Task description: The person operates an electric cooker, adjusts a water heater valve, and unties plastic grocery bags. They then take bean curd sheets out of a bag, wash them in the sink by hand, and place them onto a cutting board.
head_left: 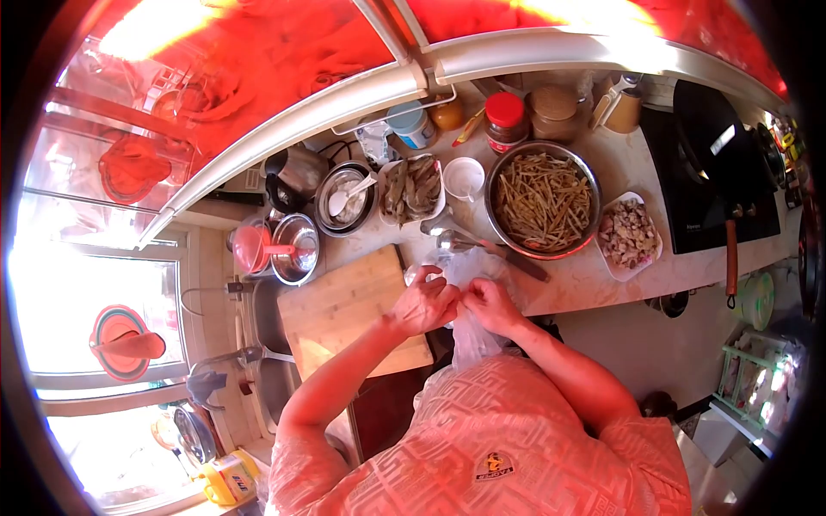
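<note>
Both hands are close together in front of my chest, at the counter's front edge. My left hand (423,303) is closed, its fingers pinching a thin, whitish plastic bag (474,336). Right beside it, my right hand (490,306) pinches the same bag, which hangs down between the hands against my shirt. Part of the bag also spreads over the counter beyond my fingers. Left of my left hand lies a wooden cutting board (335,301). Beyond the hands, a knife or cleaver with a dark handle (527,265) rests on the counter.
A steel bowl of brown strips (544,199), a white dish of chopped meat (629,236), a tray of grayish pieces (413,191) and a white cup (464,179) stand behind. Steel bowls (296,248) sit left, the black stove (723,219) right. A cabinet (551,58) overhangs the counter.
</note>
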Action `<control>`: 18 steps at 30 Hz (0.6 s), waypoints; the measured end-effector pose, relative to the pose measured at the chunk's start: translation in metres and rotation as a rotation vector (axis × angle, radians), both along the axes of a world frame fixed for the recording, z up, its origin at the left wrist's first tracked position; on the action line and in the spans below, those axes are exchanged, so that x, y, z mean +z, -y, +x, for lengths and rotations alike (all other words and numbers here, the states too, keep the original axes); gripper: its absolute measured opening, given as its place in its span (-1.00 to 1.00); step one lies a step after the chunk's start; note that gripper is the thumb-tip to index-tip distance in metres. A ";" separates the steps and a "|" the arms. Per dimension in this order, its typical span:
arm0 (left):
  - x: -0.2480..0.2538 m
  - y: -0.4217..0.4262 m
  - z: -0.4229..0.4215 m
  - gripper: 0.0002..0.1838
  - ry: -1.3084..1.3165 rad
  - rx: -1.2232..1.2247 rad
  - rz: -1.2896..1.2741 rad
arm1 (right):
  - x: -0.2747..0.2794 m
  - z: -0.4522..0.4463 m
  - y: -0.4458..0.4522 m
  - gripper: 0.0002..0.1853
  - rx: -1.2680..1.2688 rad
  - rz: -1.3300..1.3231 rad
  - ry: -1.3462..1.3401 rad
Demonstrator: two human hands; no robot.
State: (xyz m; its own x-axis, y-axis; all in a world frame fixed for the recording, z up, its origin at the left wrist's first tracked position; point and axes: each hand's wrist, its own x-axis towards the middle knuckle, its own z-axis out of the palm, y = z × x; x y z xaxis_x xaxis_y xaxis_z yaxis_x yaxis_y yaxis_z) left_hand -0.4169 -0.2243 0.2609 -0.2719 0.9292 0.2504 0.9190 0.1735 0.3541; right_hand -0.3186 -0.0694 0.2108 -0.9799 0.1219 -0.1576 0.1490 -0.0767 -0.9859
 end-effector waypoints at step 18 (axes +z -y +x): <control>-0.001 0.002 -0.002 -0.84 0.230 0.088 -0.055 | 0.001 0.001 -0.010 -0.90 0.100 -0.433 0.190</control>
